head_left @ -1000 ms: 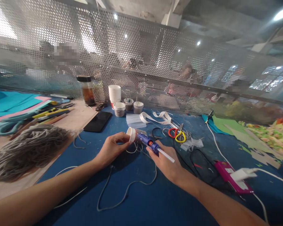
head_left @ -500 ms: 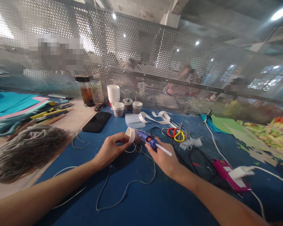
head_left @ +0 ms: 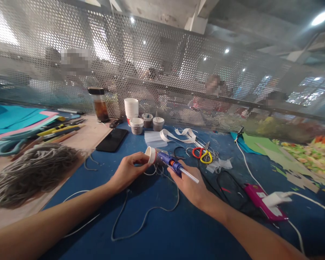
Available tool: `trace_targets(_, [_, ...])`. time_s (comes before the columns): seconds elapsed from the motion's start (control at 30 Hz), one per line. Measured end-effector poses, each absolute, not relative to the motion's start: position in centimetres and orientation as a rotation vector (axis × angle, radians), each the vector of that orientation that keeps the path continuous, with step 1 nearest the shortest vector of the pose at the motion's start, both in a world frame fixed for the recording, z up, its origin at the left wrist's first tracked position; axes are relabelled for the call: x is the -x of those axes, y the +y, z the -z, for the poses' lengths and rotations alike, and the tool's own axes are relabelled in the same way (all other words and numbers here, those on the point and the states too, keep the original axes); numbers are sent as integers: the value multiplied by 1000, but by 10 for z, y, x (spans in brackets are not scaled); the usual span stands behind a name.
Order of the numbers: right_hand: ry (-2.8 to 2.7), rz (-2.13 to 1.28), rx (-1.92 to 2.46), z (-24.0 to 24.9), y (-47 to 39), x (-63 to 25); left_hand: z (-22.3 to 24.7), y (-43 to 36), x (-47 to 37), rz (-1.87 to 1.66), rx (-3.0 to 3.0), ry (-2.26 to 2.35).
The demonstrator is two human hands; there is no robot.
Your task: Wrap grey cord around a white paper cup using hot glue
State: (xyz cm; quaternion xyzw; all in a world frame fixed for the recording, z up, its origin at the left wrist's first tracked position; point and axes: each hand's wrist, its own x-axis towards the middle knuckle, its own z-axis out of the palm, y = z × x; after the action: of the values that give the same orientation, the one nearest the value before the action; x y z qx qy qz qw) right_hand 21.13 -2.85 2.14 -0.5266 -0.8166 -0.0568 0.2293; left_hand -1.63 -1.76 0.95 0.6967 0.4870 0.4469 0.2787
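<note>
Probably light and crushable, the paper cup point(head_left: 152, 154) suited a soft rim hold — the left hand point(head_left: 126, 172) pinched it at nine o'clock, the right hand point(head_left: 191, 187) gripping a glue gun point(head_left: 170, 161).

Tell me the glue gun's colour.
Glue gun: purplish blue with an orange part, best seen in the head view.

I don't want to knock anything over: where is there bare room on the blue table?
Widest: the blue table between the loose grey cord and the right forearm. Smaller: between the phone and the left hand. Crowded: around the scissors and ribbon.
</note>
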Motion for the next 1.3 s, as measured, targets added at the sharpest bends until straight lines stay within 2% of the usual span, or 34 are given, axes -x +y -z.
trace_targets(1.3, [-2361, 118, 1420, -17, -44, -212, 2, -10, 20, -1265, -1700, 1218])
